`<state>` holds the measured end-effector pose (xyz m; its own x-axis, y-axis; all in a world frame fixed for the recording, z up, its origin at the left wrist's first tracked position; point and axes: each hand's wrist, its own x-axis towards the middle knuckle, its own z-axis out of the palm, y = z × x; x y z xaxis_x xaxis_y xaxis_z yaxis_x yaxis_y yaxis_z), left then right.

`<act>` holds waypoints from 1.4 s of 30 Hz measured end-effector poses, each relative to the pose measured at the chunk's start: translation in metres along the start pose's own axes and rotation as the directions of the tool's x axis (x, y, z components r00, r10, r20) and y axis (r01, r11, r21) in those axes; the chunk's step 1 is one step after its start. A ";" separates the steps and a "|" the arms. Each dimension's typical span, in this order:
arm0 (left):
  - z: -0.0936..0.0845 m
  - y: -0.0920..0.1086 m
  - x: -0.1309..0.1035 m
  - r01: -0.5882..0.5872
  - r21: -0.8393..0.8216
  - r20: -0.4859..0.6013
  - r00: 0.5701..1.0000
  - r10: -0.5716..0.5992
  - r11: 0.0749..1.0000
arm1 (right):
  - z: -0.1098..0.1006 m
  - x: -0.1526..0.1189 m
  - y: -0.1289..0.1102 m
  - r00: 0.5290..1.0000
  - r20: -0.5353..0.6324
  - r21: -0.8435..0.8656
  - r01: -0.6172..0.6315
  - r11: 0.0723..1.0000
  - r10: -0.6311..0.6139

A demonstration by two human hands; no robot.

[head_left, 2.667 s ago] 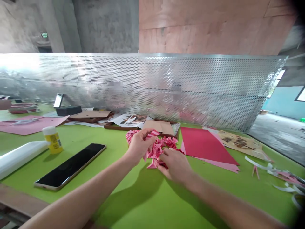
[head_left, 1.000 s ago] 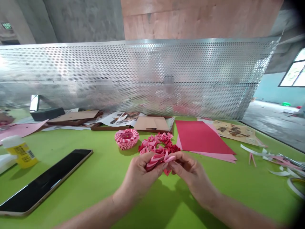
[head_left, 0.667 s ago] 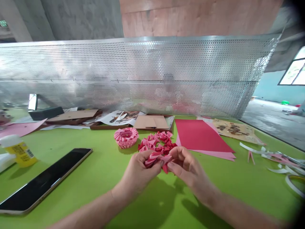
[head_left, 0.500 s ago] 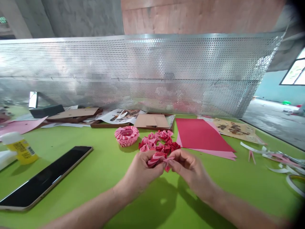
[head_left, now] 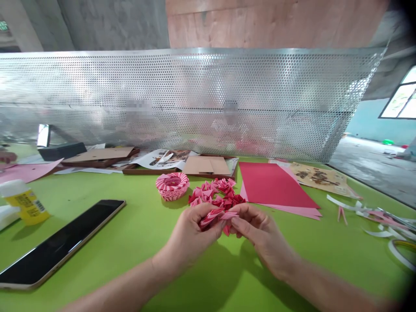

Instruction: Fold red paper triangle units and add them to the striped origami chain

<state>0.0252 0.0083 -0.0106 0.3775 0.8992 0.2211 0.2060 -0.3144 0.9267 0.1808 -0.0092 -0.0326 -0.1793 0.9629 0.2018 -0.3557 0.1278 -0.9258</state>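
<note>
Between my hands is a cluster of folded pink and red paper pieces (head_left: pixel 212 217), held just above the table. My left hand (head_left: pixel 195 232) is closed around its left side, thumb pressed on top. My right hand (head_left: pixel 256 225) pinches a light pink folded paper piece (head_left: pixel 230 215) at the cluster's right end; its fingertips are partly hidden. Just beyond my fingers lies a heap of loose folded paper pieces (head_left: pixel 224 193) in red and pink. To the left of the heap stands a round woven-looking paper basket (head_left: pixel 172 186) in the same colours.
Red and pink paper sheets (head_left: pixel 276 184) lie right of the heap. A phone (head_left: pixel 65 240) and a yellow glue bottle (head_left: pixel 27 203) are at left. White and pink paper strips (head_left: pixel 380 216) lie at right. Trays (head_left: pixel 149 170) line a perforated metal screen (head_left: pixel 195 99). Another person's hand (head_left: pixel 8 158) shows far left.
My right fingers have shifted slightly on the light pink piece, which now lies flatter against the cluster. Another person's hand has come into clearer view at the far left.
</note>
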 end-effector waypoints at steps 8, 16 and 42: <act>-0.001 0.002 0.001 -0.113 0.136 -0.025 0.993 0.117 0.984 | 0.001 -0.002 -0.003 0.998 0.013 -0.068 0.057 0.996 -0.056; -0.008 -0.004 0.004 0.219 -0.332 0.187 0.969 -0.163 0.917 | -0.001 -0.003 -0.004 0.990 0.017 -0.224 0.143 0.964 -0.143; -0.009 0.004 0.002 0.152 -0.209 0.074 0.988 -0.139 0.966 | 0.004 -0.007 -0.008 0.974 0.130 -0.489 0.227 0.843 -0.187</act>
<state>0.0183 0.0116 -0.0041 0.4114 0.9090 0.0670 0.0679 -0.1039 0.9923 0.1811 -0.0184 -0.0254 -0.2272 0.8828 0.4111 0.1077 0.4423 -0.8904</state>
